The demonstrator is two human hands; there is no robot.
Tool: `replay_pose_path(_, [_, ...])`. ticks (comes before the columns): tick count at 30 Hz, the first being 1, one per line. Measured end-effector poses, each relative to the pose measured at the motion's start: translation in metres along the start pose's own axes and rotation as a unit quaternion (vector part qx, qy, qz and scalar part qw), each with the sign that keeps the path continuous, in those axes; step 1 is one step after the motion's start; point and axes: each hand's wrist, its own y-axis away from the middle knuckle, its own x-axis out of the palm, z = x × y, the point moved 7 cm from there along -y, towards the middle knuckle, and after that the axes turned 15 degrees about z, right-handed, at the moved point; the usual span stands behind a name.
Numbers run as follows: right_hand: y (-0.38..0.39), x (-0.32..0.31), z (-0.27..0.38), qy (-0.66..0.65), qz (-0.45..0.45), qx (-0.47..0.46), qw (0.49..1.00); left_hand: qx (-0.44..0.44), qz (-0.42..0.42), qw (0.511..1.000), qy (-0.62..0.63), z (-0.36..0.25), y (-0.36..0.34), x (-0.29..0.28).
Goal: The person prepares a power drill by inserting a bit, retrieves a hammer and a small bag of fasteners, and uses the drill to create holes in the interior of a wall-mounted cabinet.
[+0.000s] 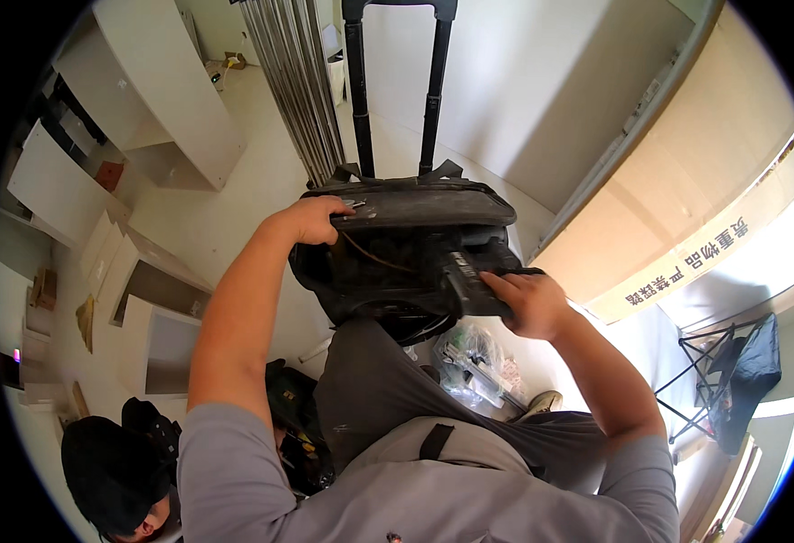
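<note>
A black wheeled tool bag (433, 206) stands open in front of me, its telescopic handle (436, 100) pulled up. My left hand (315, 220) grips the edge of the bag's top flap at its left end. My right hand (531, 303) is closed on a black, blocky item (469, 282) with pale markings at the bag's front right; I cannot tell its exact kind. A thin brownish cord (370, 253) runs across the dark opening. The rest of the contents is lost in shadow.
Metal tubes (288, 90) lean behind the bag. A large cardboard panel (687, 199) stands at right, near a folding stool (732, 380). A clear plastic bag of parts (474, 366) lies by my foot. White cabinet pieces (162, 100) fill the left. A person in a black cap (112, 475) is at lower left.
</note>
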Motion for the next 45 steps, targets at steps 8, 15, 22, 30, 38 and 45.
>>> replay_pose_path(8, [0.183,-0.103,0.043,-0.092,-0.199,0.064,0.974,0.005,-0.028,0.998,-0.047,0.012,-0.003,0.015])
replay_pose_path(15, [0.287,-0.011,0.043,-0.457,-0.456,0.234,0.726,-0.044,-0.055,0.990,-0.122,0.014,-0.011,0.110])
replay_pose_path(22, [0.299,0.030,0.025,-0.641,-0.540,0.081,0.539,0.082,-0.327,0.941,-0.011,0.019,-0.001,0.116])
replay_pose_path(30, [0.282,0.084,-0.010,-0.793,-0.447,0.095,0.402,-0.019,-0.412,0.907,0.085,0.048,-0.006,0.114])
replay_pose_path(38, [0.244,0.112,-0.011,-0.742,-0.312,0.297,0.514,-0.095,-0.490,0.866,0.031,0.041,0.006,0.120])
replay_pose_path(45, [0.222,0.095,-0.009,-0.742,-0.300,0.329,0.500,0.166,-0.315,0.929,0.099,-0.094,0.006,0.203])
